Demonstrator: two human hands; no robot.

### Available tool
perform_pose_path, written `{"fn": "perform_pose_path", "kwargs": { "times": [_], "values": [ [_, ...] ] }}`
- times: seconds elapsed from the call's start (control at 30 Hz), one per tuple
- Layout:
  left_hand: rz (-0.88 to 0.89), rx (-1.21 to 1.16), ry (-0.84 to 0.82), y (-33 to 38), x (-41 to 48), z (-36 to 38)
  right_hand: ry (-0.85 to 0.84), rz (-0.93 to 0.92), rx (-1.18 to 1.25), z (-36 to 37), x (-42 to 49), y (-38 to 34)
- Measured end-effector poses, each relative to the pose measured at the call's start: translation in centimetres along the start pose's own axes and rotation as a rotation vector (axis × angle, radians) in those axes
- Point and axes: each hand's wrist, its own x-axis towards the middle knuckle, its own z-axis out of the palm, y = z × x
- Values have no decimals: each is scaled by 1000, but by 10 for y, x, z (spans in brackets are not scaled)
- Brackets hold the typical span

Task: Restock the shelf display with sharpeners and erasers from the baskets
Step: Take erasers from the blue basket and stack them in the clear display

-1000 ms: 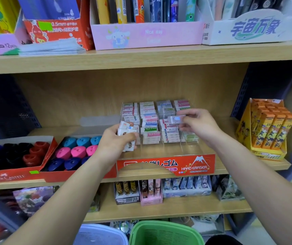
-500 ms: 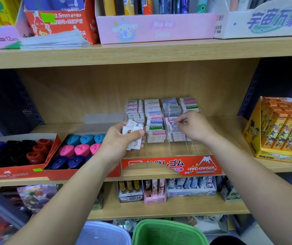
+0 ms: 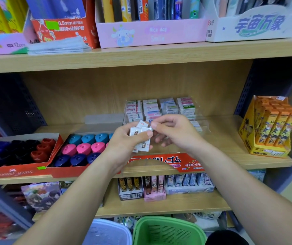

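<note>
red tray [image 3: 15, 172] FABER-CASTELL, pink box [image 3: 138, 33] Nice day

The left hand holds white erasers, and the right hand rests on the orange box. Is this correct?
Not fully. The head view shows the right hand pinching at the white erasers that the left hand holds, well apart from the orange box.

Shelf [image 3: 230, 152] w/ eraser display [image 3: 168, 160], prob. sharpener trays [image 3: 67, 169]

My left hand [image 3: 124, 145] grips a fan of small white erasers [image 3: 139, 137]; my right hand [image 3: 175, 133] pinches the top one. Behind, stacked erasers [image 3: 159, 108] fill the clear display case [image 3: 161, 160].
</note>
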Motion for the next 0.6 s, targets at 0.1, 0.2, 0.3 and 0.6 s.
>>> {"fn": "perform_pose_path", "kwargs": {
  "times": [0.1,0.2,0.3,0.6],
  "values": [
    [6,-5,12,0,-5,2,15,50,20,-1,-3,-4],
    [14,-22,63,2,-8,0,54,93,45,-3,-5,-6],
    [20,11,98,3,-11,-4,70,94,104,-5,-9,-5],
    [47,129,145,5,-14,-2,-22,45,93,-3,-16,-3]
  ]
}}
